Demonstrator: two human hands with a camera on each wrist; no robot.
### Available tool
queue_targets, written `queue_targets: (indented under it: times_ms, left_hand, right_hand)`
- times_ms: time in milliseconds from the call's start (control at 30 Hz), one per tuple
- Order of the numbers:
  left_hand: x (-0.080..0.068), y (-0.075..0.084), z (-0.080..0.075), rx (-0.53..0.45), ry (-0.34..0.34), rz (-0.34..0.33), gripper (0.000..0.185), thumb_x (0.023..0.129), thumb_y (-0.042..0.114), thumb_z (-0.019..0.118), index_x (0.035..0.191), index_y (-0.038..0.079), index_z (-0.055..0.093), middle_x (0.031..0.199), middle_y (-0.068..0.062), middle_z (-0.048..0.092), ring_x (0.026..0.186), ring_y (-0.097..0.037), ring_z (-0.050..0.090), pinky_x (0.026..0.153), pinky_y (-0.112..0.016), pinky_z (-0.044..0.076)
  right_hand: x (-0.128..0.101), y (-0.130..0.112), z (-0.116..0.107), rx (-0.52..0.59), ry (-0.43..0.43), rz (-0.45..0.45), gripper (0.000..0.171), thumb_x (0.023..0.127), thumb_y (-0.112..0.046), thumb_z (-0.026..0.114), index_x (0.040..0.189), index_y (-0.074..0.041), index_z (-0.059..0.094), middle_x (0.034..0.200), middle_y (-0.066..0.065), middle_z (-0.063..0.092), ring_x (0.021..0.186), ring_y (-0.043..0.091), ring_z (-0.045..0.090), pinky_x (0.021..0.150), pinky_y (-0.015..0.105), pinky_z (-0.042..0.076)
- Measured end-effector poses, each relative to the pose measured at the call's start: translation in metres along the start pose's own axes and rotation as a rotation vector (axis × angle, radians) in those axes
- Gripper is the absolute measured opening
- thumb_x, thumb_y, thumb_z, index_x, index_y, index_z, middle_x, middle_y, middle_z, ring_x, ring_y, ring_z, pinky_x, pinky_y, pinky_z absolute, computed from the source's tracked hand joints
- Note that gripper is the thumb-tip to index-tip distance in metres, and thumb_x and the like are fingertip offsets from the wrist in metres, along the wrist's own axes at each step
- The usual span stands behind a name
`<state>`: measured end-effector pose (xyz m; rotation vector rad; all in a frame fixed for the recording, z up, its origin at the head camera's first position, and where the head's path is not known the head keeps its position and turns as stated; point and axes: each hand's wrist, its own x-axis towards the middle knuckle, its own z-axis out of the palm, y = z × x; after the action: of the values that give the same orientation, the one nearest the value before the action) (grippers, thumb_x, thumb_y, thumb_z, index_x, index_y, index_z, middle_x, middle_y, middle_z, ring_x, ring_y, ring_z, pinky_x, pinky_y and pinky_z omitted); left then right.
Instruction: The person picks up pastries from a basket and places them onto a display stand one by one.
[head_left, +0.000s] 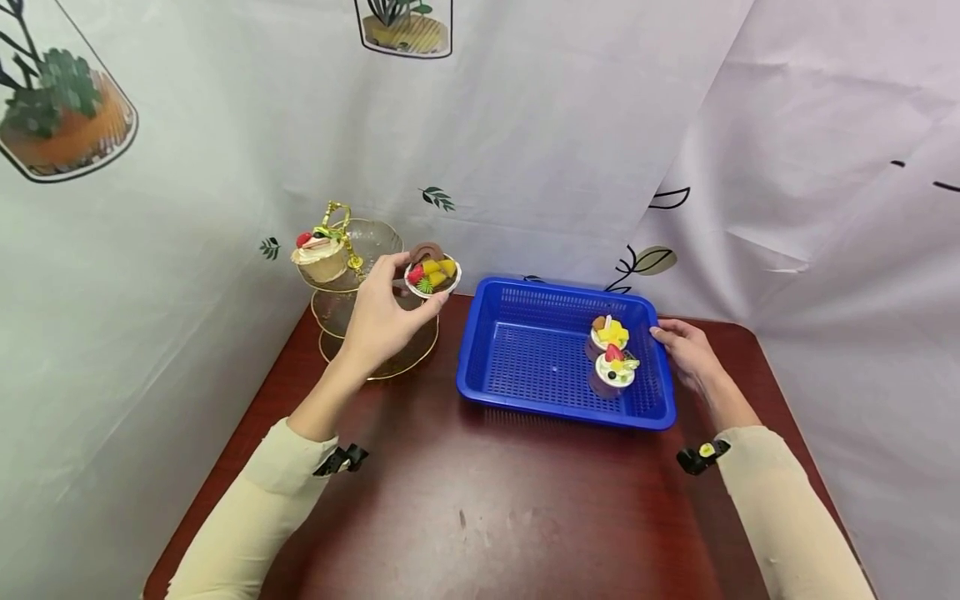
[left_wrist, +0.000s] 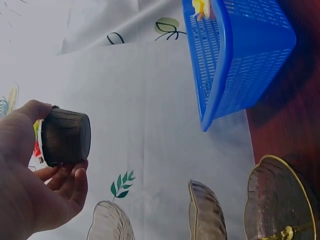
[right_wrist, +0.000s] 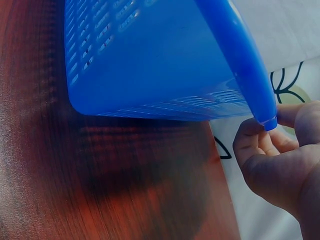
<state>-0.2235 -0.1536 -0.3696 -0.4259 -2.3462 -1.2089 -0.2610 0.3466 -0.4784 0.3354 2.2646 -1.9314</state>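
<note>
My left hand (head_left: 379,317) holds a fruit-topped cupcake (head_left: 433,277) between thumb and fingers, in front of a tiered stand (head_left: 390,358). Red, yellow and green pieces and a brown ring top it; its dark cup (left_wrist: 69,137) shows in the left wrist view. At the right, my right hand (head_left: 688,354) pinches the rim of a blue plastic basket (head_left: 480,387) between thumb and fingers. Inside the basket, at its right side, two cream-and-fruit cupcakes sit close together: one with yellow pieces (head_left: 609,333), the other with a strawberry (head_left: 615,372).
Another cupcake (head_left: 322,257) with cream and a red berry sits on the stand's top tier, left of the gold handle (head_left: 337,218). A reddish-brown table (head_left: 480,508) carries stand and basket. Patterned white cloth (head_left: 525,150) hangs behind and at both sides.
</note>
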Motion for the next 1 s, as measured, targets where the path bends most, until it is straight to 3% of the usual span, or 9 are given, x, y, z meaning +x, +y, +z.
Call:
queue_targets:
  times_ms: [467,633,1000]
  left_hand:
    - [0.007,-0.003,-0.028,0.067,0.194,-0.154,0.073,0.086,0.041,0.088,0.138,-0.002,0.061,0.125,-0.017,0.069,0.108,-0.025,0.064,0.088,-0.037,0.051]
    - [0.013,-0.004,-0.033,0.083,0.228,-0.174,0.076,0.086,0.040,0.088,0.139,-0.005,0.059,0.131,-0.021,0.067,0.118,-0.031,0.063,0.101,-0.047,0.050]
    - [0.021,-0.007,-0.031,0.128,0.266,-0.237,0.075,0.087,0.042,0.087,0.139,-0.004,0.059,0.129,-0.022,0.066,0.117,-0.034,0.062,0.100,-0.049,0.049]
  right_hand:
    - [-0.001,0.000,0.001,0.027,-0.010,0.008,0.047,0.110,-0.025,0.060,0.146,0.002,0.047,0.097,-0.009,0.070,0.084,0.007,0.069,0.072,0.026,0.061]
    - [-0.002,0.000,-0.001,0.008,-0.002,0.010,0.047,0.110,-0.026,0.059,0.147,0.002,0.047,0.097,-0.009,0.070,0.085,0.007,0.069,0.073,0.026,0.061]
    - [0.000,0.002,-0.001,0.072,-0.022,0.005,0.050,0.110,-0.020,0.059,0.149,0.006,0.043,0.094,-0.009,0.071,0.083,0.007,0.069,0.071,0.025,0.060]
